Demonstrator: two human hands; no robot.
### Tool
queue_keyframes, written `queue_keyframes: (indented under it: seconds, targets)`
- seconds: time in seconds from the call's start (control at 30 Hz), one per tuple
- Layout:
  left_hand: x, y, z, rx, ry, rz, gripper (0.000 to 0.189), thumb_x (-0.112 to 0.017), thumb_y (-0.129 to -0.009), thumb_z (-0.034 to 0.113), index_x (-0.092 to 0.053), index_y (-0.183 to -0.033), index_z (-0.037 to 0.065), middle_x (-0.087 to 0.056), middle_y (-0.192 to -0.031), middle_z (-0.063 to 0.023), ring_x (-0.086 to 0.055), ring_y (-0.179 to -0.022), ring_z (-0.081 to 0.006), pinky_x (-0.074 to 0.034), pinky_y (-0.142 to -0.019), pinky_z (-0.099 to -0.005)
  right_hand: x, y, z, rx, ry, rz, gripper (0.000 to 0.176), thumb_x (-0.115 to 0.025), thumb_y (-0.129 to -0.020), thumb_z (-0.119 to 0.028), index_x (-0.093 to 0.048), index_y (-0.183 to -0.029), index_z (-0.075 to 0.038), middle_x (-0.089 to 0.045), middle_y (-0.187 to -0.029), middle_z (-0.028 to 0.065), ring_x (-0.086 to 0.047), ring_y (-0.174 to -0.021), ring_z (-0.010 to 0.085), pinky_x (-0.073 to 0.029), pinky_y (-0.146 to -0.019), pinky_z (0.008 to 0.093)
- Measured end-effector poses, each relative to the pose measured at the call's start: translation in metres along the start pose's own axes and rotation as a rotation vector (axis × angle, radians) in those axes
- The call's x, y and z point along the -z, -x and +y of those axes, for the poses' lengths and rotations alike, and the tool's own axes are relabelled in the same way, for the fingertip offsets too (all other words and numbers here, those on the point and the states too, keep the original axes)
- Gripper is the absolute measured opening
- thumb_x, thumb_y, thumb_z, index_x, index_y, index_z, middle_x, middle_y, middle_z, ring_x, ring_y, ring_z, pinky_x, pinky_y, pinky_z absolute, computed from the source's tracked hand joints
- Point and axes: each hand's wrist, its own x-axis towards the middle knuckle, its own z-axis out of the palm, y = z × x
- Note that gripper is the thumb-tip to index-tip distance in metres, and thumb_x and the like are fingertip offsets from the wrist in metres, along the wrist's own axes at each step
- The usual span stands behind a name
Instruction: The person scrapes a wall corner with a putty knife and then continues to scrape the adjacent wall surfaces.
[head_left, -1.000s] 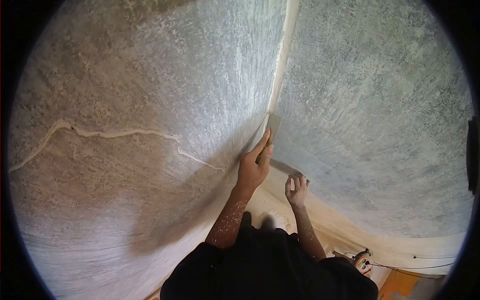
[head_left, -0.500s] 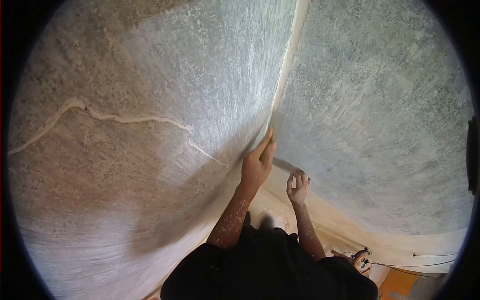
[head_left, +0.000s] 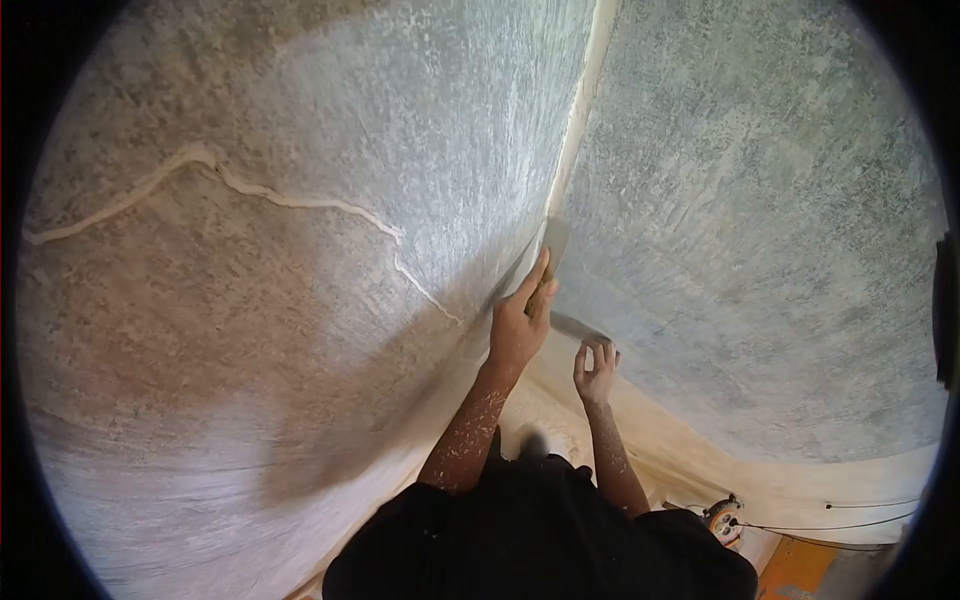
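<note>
My left hand (head_left: pixel 518 325) is closed round the handle of a putty knife (head_left: pixel 557 238), with the index finger stretched along it. Its flat grey blade lies in the corner where two walls meet, right at the lower end of a pale filled strip (head_left: pixel 577 125). Lower and to the right, my right hand (head_left: pixel 597 373) has thumb and fingers curled together at the end of a dark grey flat strip (head_left: pixel 580 328), which looks like a blade seen edge-on. White specks dot both forearms.
A pale, jagged filled line (head_left: pixel 285 198) crosses the mottled left wall (head_left: pixel 200 310). On the right stands a grey-green wall (head_left: pixel 750 230) with a cream band along its bottom. An orange-and-white round device (head_left: pixel 724 522) with dark cables sits at lower right, near an orange surface (head_left: pixel 797 567).
The view has shifted slightly, so the jagged line sits differently on the left. My left hand has tilted a little, and more of the knife blade shows. My right hand has hardly moved.
</note>
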Motion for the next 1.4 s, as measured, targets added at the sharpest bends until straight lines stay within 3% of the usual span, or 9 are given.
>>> queue_keyframes:
  seconds: [0.37,0.5,0.7,0.8,0.9,0.97,1.13,1.23,1.4]
  targets:
    - [0.008,-0.009,0.018,0.126,0.020,-0.054,0.043,-0.057,-0.098,0.014,-0.050,-0.139,0.002,-0.065,-0.123,-0.0192,-0.066,-0.111,-0.0223,-0.051,-0.089,-0.0322,0.002,0.004,0.000,-0.006,-0.002,-0.015,0.016,-0.064,-0.085,-0.008,-0.060,-0.100,-0.010,-0.061,-0.102,0.0085,-0.058,-0.100,0.0284,-0.040,-0.084,0.0416]
    - [0.001,0.008,-0.014,-0.002,-0.048,-0.032,0.043,-0.055,-0.099,0.015,-0.050,-0.139,0.000,-0.063,-0.125,-0.0220,-0.064,-0.113,-0.0214,-0.050,-0.089,-0.0309,0.001,-0.001,0.001,0.000,-0.010,-0.010,0.015,-0.064,-0.085,-0.008,-0.061,-0.099,-0.009,-0.061,-0.102,0.0088,-0.058,-0.100,0.0286,-0.040,-0.085,0.0414]
    - [0.000,-0.004,0.013,0.106,0.078,-0.075,0.048,-0.052,-0.100,0.016,-0.042,-0.144,-0.001,-0.056,-0.135,-0.0237,-0.057,-0.124,-0.0294,-0.046,-0.099,-0.0362,0.003,-0.001,-0.001,-0.016,-0.038,-0.017,0.014,-0.064,-0.085,-0.008,-0.061,-0.099,-0.009,-0.061,-0.102,0.0085,-0.059,-0.101,0.0285,-0.039,-0.085,0.0414]
    - [-0.013,0.041,-0.041,0.062,-0.062,-0.107,0.053,-0.050,-0.100,0.017,-0.034,-0.149,0.001,-0.052,-0.138,-0.0235,-0.055,-0.125,-0.0343,-0.046,-0.098,-0.0382,0.000,0.001,0.003,0.000,-0.017,-0.012,0.015,-0.065,-0.084,-0.008,-0.061,-0.099,-0.009,-0.061,-0.102,0.0082,-0.059,-0.101,0.0277,-0.040,-0.085,0.0413]
    - [-0.031,0.117,-0.098,0.288,-0.064,-0.160,0.055,-0.049,-0.100,0.019,-0.031,-0.150,0.004,-0.052,-0.138,-0.0239,-0.053,-0.126,-0.0366,-0.047,-0.097,-0.0394,0.004,-0.002,0.000,-0.005,-0.021,-0.024,0.016,-0.065,-0.084,-0.007,-0.061,-0.099,-0.009,-0.061,-0.101,0.0081,-0.059,-0.100,0.0277,-0.040,-0.083,0.0414]
    - [-0.032,0.141,-0.111,0.293,-0.102,-0.172,0.052,-0.049,-0.101,0.019,-0.035,-0.148,0.004,-0.055,-0.134,-0.0234,-0.055,-0.123,-0.0362,-0.048,-0.096,-0.0394,0.004,0.000,0.004,0.012,-0.028,-0.025,0.016,-0.065,-0.084,-0.007,-0.061,-0.099,-0.009,-0.061,-0.100,0.0081,-0.059,-0.099,0.0279,-0.040,-0.083,0.0417]
    - [-0.034,0.148,-0.134,0.281,-0.096,-0.073,0.042,-0.049,-0.101,0.017,-0.047,-0.142,0.005,-0.060,-0.128,-0.0217,-0.062,-0.114,-0.0329,-0.049,-0.093,-0.0365,0.006,0.001,0.002,0.003,-0.047,-0.029,0.017,-0.065,-0.084,-0.006,-0.060,-0.099,-0.010,-0.061,-0.099,0.0082,-0.059,-0.097,0.0283,-0.040,-0.081,0.0418]
    - [-0.039,0.145,-0.142,0.382,-0.051,-0.163,0.043,-0.049,-0.101,0.015,-0.046,-0.143,0.006,-0.060,-0.130,-0.0216,-0.064,-0.110,-0.0323,-0.050,-0.090,-0.0362,0.005,-0.002,0.004,0.015,-0.035,-0.041,0.017,-0.065,-0.083,-0.006,-0.060,-0.099,-0.010,-0.060,-0.099,0.0085,-0.059,-0.096,0.0286,-0.040,-0.081,0.0421]
    - [-0.058,0.156,-0.164,0.366,-0.005,-0.080,0.044,-0.050,-0.100,0.013,-0.046,-0.143,0.006,-0.062,-0.127,-0.0211,-0.067,-0.102,-0.0316,-0.052,-0.085,-0.0347,0.007,0.000,0.003,0.037,-0.020,-0.040,0.018,-0.066,-0.083,-0.005,-0.060,-0.100,-0.010,-0.060,-0.099,0.0090,-0.059,-0.096,0.0292,-0.041,-0.081,0.0429]
